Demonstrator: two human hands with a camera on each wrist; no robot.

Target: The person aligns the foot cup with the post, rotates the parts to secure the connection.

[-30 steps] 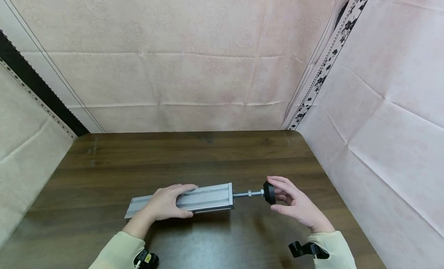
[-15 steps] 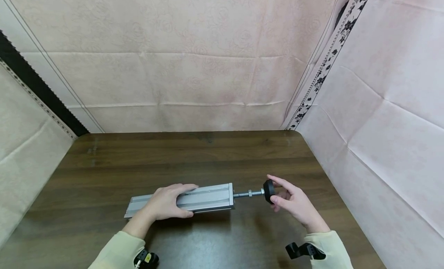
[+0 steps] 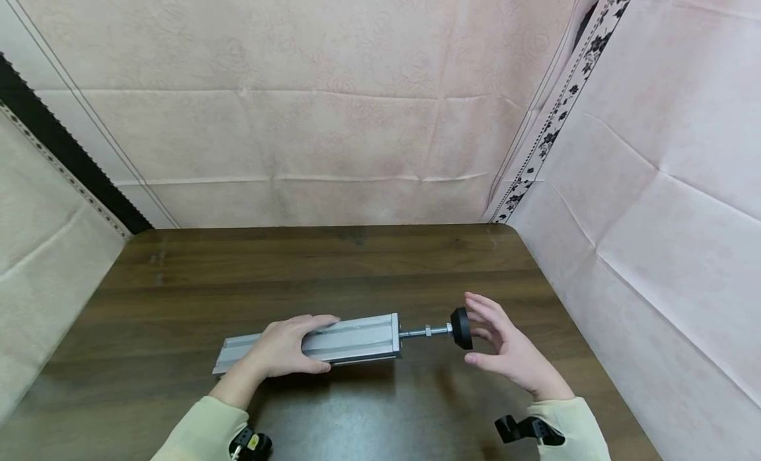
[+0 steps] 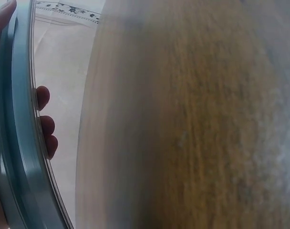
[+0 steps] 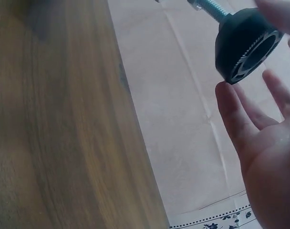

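Observation:
A silver aluminium profile (image 3: 357,337) lies crosswise in front of me, above its shadow on the table. My left hand (image 3: 292,349) grips it near the middle, thumb on the near side. In the left wrist view, several fingertips curl round the profile's (image 4: 21,119) edge. From the right end extends a threaded rod (image 3: 419,332) with a nut on it, ending in a black levelling foot (image 3: 460,328). Around the foot my right hand (image 3: 511,355) stands with fingers spread and loosely bent. In the right wrist view, one fingertip is at the foot's (image 5: 245,45) rim; contact is unclear.
A brown wood-grain table (image 3: 321,263) lies beneath. Pale cloth hangs behind it (image 3: 333,117) and on both sides, with a floral border (image 3: 547,141) at the right corner. Black camera mounts sit on both wrists.
Half a second ago my right finger and thumb were closed on the foot; now they have spread away from it. The left hand and profile have stayed in place.

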